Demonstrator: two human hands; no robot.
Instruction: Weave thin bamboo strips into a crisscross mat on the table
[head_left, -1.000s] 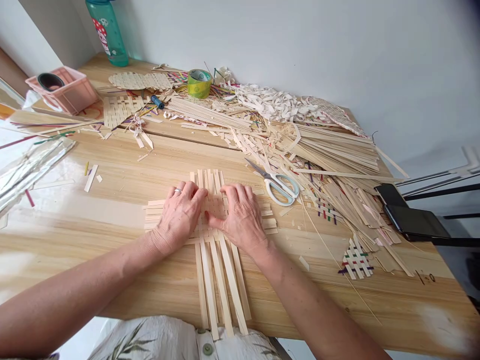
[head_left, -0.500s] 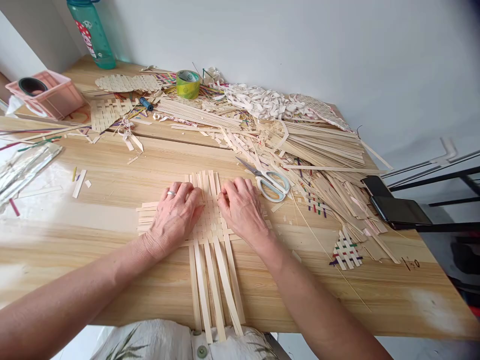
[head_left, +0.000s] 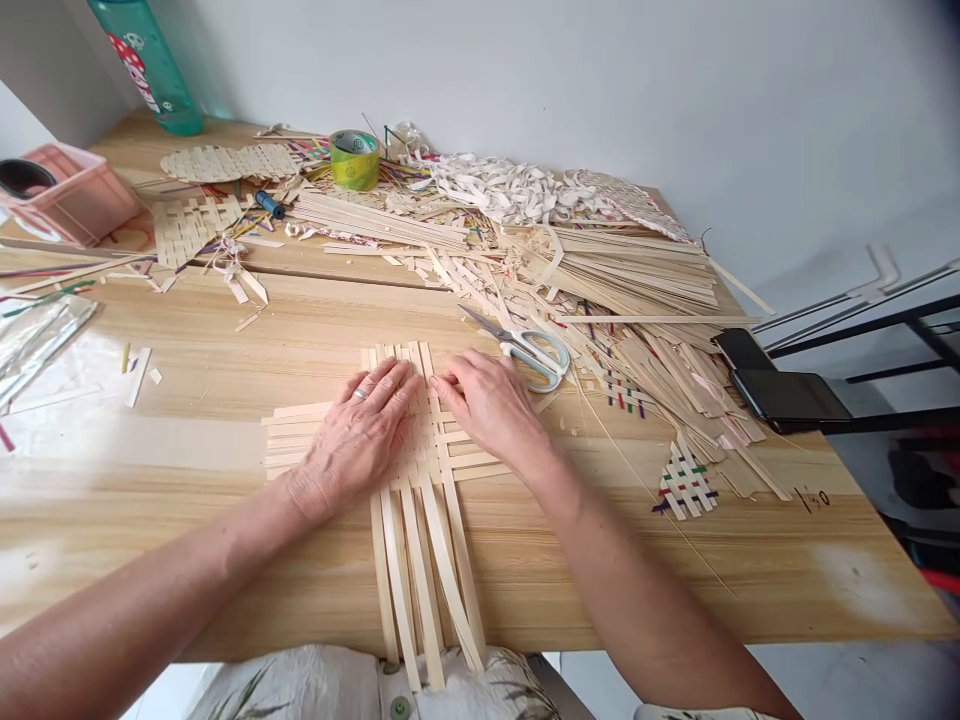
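Note:
Both hands rest flat on a square of woven pale bamboo strips on the wooden table. My left hand covers the weave's left part, and a ring shows on one finger. My right hand presses its upper right part, fingertips close to my left hand. Neither hand grips anything. Long loose strip ends fan toward me past the table edge, and shorter ends stick out at the left and top. Much of the weave lies hidden under my hands.
Steel scissors with white handles lie just right of the weave, beside heaped bundles of bamboo strips. Further off are a tape roll, a small coloured woven sample, a phone, a pink basket and crumpled foil.
The whole scene has slid left and up in the view as my head moved. My right hand sits higher on the weave, showing more crosswise strips at the right.

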